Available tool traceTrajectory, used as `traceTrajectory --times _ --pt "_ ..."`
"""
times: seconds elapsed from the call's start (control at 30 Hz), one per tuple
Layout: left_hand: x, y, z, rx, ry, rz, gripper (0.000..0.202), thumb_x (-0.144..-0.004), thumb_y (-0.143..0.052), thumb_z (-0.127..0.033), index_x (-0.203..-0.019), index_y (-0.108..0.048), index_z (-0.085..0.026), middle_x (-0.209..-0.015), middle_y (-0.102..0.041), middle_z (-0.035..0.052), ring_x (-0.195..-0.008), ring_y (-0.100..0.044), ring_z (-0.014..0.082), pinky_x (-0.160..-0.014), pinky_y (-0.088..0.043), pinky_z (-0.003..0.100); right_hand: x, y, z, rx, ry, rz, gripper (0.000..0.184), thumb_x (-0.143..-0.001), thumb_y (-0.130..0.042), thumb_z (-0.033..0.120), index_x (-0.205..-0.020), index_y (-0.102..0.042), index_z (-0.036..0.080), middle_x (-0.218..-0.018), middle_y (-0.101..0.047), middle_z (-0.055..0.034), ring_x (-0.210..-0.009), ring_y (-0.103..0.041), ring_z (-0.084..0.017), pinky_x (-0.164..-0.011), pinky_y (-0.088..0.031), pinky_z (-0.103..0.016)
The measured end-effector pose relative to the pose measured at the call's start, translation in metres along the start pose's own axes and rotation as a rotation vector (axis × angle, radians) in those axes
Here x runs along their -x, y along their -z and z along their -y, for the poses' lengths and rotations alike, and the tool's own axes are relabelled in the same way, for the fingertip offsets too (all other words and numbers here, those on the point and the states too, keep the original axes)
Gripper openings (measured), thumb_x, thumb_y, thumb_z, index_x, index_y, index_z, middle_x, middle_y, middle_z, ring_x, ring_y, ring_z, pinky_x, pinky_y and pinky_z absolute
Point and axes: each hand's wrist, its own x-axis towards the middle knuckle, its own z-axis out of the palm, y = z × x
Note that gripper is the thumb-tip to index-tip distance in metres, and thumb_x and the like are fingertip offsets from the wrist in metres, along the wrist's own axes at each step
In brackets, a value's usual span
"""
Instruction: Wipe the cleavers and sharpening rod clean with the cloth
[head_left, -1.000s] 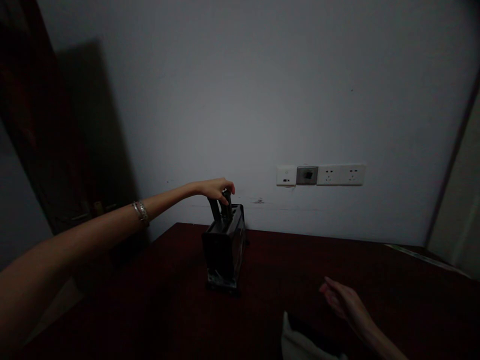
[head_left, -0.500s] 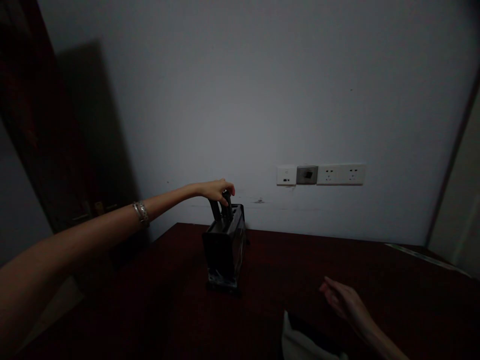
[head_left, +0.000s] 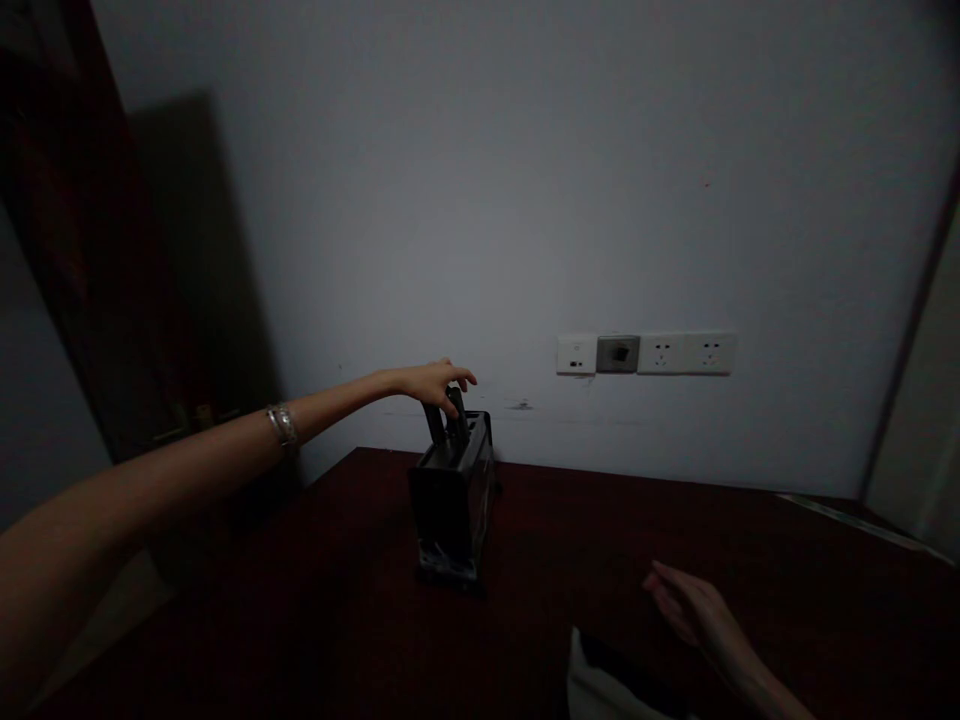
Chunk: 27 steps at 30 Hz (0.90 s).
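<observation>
Black slotted holder (head_left: 442,505) stands upright on the dark red table (head_left: 577,540), toward its back left corner, long side running to the wall (head_left: 480,200). In its top: dark handles (head_left: 460,418), at least two, poking up from the slots. What lies below them I can't see.

My left hand (head_left: 433,382) is over these, fingers parted, index stretched out past the nearer right handle, thumb against or just beside it; loose, nothing clamped.

My right hand (head_left: 691,607) half curled, low at the right; can't tell how far closed or whether anything is inside. Just left of it, a pale pouch-like thing (head_left: 600,694), dark along its upper side, cut off by the view; contents unseen.

Edges: back edge meets the wall below the sockets (head_left: 684,354). Open tabletop between holder and right hand; left edge fairly near the holder.
</observation>
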Motion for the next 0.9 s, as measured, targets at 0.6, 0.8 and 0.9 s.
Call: traceTrajectory --times 0.6,0.8,0.9 --pt "0.010 0.012 0.010 0.001 0.073 0.051 0.085 -0.057 -0.068 -0.043 -0.130 -0.035 -0.014 -0.120 -0.050 0.0134 -0.105 -0.041 0.0232 -0.083 -0.036 0.027 0.005 -0.007 0.006 -0.027 -0.037 -0.042 0.052 -0.059 -0.062 0.064 -0.058 -0.061 0.012 -0.039 -0.039 0.0055 -0.033 -0.028 -0.004 -0.036 -0.014 -0.018" --pt "0.014 0.038 0.024 0.117 0.079 0.042 0.079 -0.061 -0.065 -0.041 -0.128 -0.038 -0.012 -0.124 -0.049 0.0150 -0.108 -0.045 0.0228 -0.085 -0.036 0.028 0.005 -0.007 0.007 -0.028 -0.051 -0.054 0.058 -0.052 -0.063 0.068 -0.056 -0.060 0.011 -0.039 -0.038 0.0054 -0.033 -0.030 -0.003 -0.037 -0.014 -0.017" --pt "0.010 0.045 0.035 0.196 0.079 0.028 0.064 -0.064 -0.063 -0.037 -0.120 -0.047 -0.010 -0.118 -0.055 0.0142 -0.103 -0.051 0.0211 -0.083 -0.038 0.029 0.007 -0.009 0.010 0.001 -0.061 -0.056 0.057 -0.054 -0.062 0.068 -0.059 -0.061 0.011 -0.041 -0.040 0.0049 -0.033 -0.030 -0.004 -0.037 -0.014 -0.018"
